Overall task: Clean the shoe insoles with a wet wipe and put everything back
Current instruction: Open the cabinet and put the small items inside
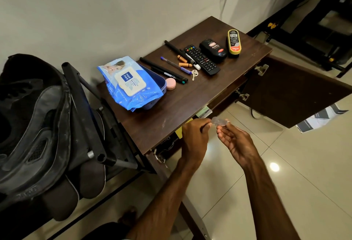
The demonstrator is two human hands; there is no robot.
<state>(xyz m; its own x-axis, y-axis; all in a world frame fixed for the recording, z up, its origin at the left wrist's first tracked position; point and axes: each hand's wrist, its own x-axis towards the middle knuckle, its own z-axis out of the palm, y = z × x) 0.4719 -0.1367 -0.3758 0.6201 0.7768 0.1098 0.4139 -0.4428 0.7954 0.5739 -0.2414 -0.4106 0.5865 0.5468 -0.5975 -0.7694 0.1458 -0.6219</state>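
Through the head camera I see both hands out in front of the dark wooden surface (190,94), just off its near edge and above the tiled floor (285,173). The left hand (194,136) has its grip pinched on one end of a small clear piece (219,120), and the right hand (236,144), palm turned up, has its grip closed on the other end with thumb and fingertip. The piece is blurred and I cannot tell what it is, possibly a bit of plastic film. The wet wipes pack (131,84) lies flap up in a blue tray (162,83) at the left end of the surface, well apart from the hands. Beside the tray sit a pink round tin (170,84), several pens (163,68), batteries (183,61), a key (194,74), a remote (202,59), a black polish bottle (213,50) and a yellow shine sponge (234,43). The cabinet door (285,91) under the surface stands open to the right. On the shoe rack (83,85) at the left rests a grey and black shoe (32,135), with two dark insoles (91,178) propped just beside it.
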